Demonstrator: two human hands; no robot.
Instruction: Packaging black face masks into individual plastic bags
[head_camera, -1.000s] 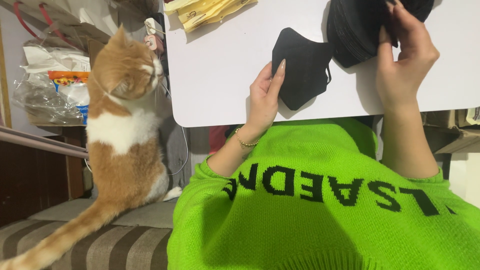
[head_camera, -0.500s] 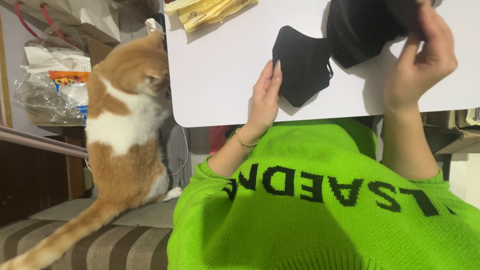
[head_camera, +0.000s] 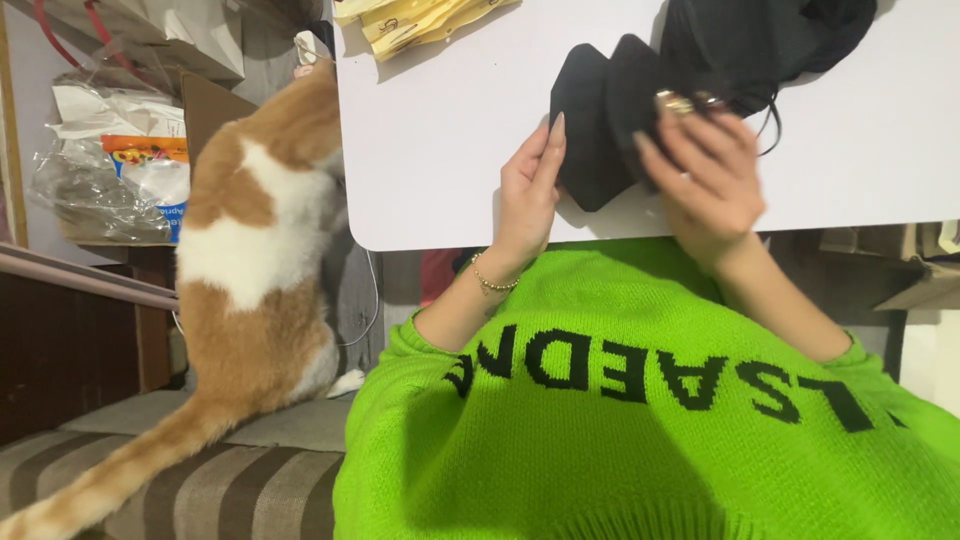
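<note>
Left hand (head_camera: 527, 190) lies flat and open against the mask (head_camera: 590, 130); right hand (head_camera: 705, 170) has dropped from the black pile (head_camera: 750, 40) at one o'clock and now pinches a second mask (head_camera: 632, 100) onto the first, between both hands. White table (head_camera: 450, 150), yellow packets (head_camera: 420, 20) at eleven, cat (head_camera: 260, 260) turned away at nine, striped cushion (head_camera: 200, 490) below.

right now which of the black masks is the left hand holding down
The flat black mask nearest the table's front edge, with the left hand's fingers along its left side. The second black mask sits under the right hand.
</note>
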